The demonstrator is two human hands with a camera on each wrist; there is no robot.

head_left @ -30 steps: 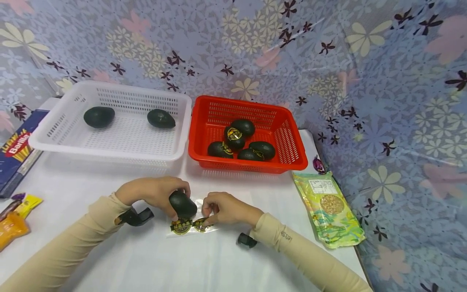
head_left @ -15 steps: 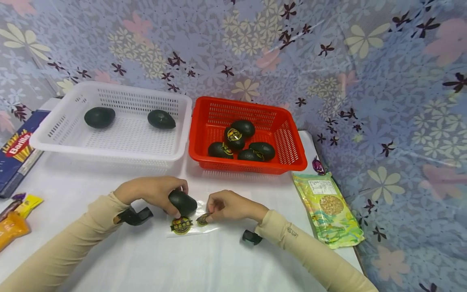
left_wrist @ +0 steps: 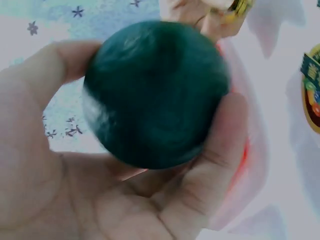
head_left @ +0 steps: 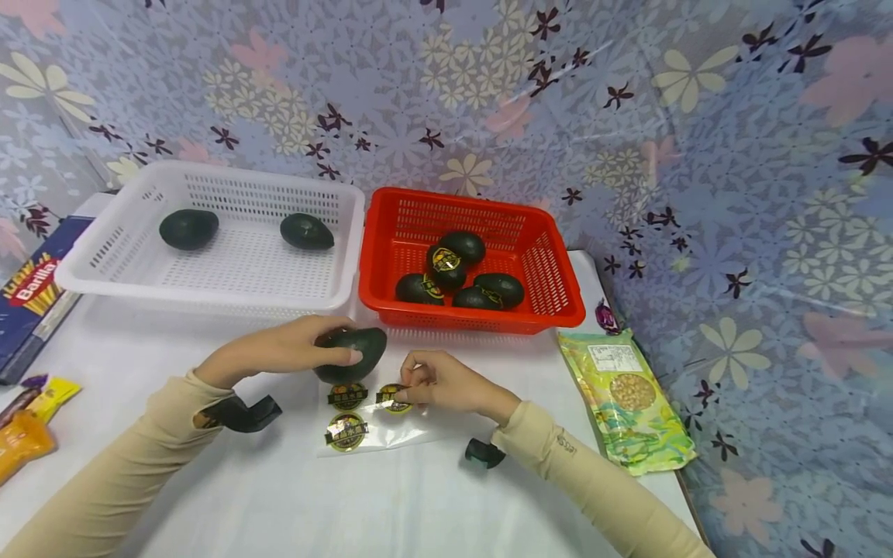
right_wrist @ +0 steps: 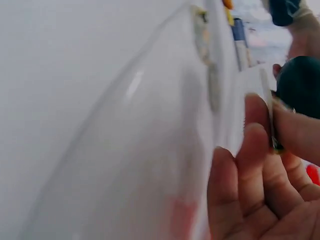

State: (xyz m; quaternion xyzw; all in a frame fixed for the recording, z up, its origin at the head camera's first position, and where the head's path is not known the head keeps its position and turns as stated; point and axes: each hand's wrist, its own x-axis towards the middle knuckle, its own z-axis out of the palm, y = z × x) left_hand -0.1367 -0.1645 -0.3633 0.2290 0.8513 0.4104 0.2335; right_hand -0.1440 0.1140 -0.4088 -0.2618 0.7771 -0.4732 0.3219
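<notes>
Avocado, dark green and unlabelled, is being gripped in the left hand, fingers and thumb curling round it, just in front of the red basket and lifted off the table; the wrist view is showing it cradled against the palm, seemingly so that a bare side is facing the other hand. Right hand, also just in front of the red basket, is pinching a round gold-and-black sticker between thumb and fingertips, apparently peeling it away from the clear backing sheet, which is carrying two more stickers and lying nearer the person. Five avocados, at least some already wearing labels, are sitting inside the red basket; two plain ones are resting in the white basket touching its left side. Seed packet is lying to the red basket's front right, pasta box far to its left. Compared with a second ago, the avocado is being held higher and closer to the red basket, and the pinched sticker is coming up off the sheet.
</notes>
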